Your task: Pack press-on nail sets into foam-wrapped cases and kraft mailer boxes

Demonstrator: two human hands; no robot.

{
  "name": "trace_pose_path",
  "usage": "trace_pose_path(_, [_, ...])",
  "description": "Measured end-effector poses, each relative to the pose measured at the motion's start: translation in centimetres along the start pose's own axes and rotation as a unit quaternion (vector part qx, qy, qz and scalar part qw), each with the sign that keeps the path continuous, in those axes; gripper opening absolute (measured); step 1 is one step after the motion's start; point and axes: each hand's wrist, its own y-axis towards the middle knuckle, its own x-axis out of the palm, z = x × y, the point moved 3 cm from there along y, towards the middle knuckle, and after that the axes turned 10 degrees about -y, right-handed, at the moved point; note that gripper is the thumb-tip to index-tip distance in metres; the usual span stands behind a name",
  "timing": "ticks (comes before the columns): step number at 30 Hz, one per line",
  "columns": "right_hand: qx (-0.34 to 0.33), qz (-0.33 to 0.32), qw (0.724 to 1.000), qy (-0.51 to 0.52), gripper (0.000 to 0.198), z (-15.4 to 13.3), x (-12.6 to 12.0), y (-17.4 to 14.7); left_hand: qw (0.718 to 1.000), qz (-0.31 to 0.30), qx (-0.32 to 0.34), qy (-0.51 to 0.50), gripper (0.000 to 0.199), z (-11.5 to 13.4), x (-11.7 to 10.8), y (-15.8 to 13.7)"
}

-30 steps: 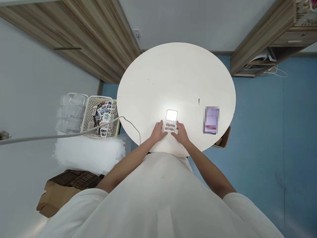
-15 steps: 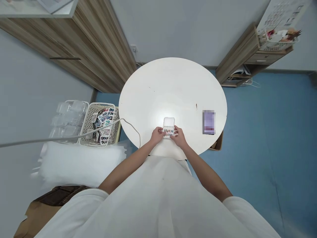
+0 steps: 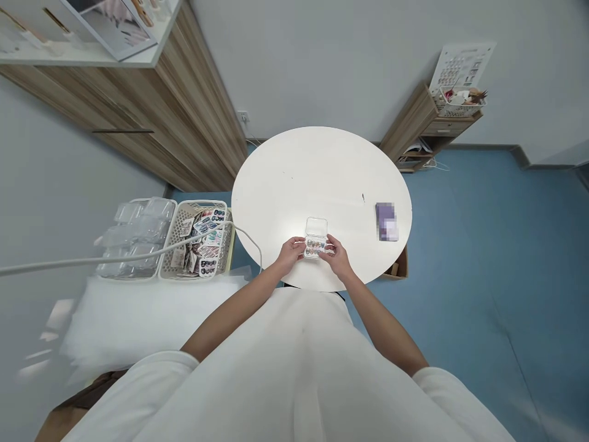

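A small clear plastic case (image 3: 315,247) with its lid raised is at the near side of the white oval table (image 3: 317,166). Two rows of small colourful pieces that look like press-on nails (image 3: 315,244) sit in its lower half. The transparent lid (image 3: 316,226) tilts back, away from me. My left hand (image 3: 291,253) grips the case's left edge, fingers bent against it. On the opposite edge, my right hand (image 3: 338,258) holds the case with thumb and fingers. Whether the case rests on the table or is slightly lifted, I cannot tell.
A purple box-like item (image 3: 385,221), partly pixelated, lies at the table's right. Left of the table stand a basket of nail packets (image 3: 197,245) and a basket of clear cases (image 3: 138,236). A white cable (image 3: 193,238) crosses in front. Behind is a wooden cabinet (image 3: 193,110).
The camera view has shifted, showing more of the shelf and wall. Both hands stay on the sides of the open case, with almost no change in grip.
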Motion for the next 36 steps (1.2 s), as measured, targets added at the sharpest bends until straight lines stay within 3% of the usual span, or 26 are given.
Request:
trace_pose_path(4, [0.013, 0.001, 0.999, 0.031, 0.065, -1.0, 0.6, -0.9, 0.998, -0.031, -0.019, -0.046, 0.038, 0.6, -1.0, -1.1])
trace_pose_path(9, [0.05, -0.057, 0.993, 0.092, 0.046, -2.3, 1.5, -1.3, 0.994, -0.068, -0.031, -0.077, 0.036, 0.9, -1.7, -2.2])
trace_pose_path(15, [0.031, -0.021, 0.994, 0.105, 0.045, -2.9, 1.2, -1.7, 0.99, -0.106, -0.063, -0.075, 0.032, 0.9, -1.7, -3.3])
trace_pose_path(19, [0.019, 0.001, 0.994, 0.112, 0.031, -2.8, 0.8, -2.6, 0.983, -0.133, -0.088, -0.088, 0.028, 0.7, -1.4, -3.8])
trace_pose_path(27, [0.069, 0.007, 0.977, 0.199, 0.024, -1.7, 0.4, -4.2, 0.981, -0.13, -0.098, -0.107, 0.027, -0.2, -0.7, -4.5])
trace_pose_path(31, [0.077, 0.015, 0.964, 0.253, 0.027, -1.7, 0.4, -4.5, 0.982, -0.111, -0.085, -0.129, 0.026, -0.4, -0.5, -4.5])
trace_pose_path(36, [0.109, -0.024, 0.954, 0.277, 0.035, -1.6, 0.1, -5.4, 0.982, -0.098, -0.071, -0.142, 0.026, -0.6, 0.2, -4.0])
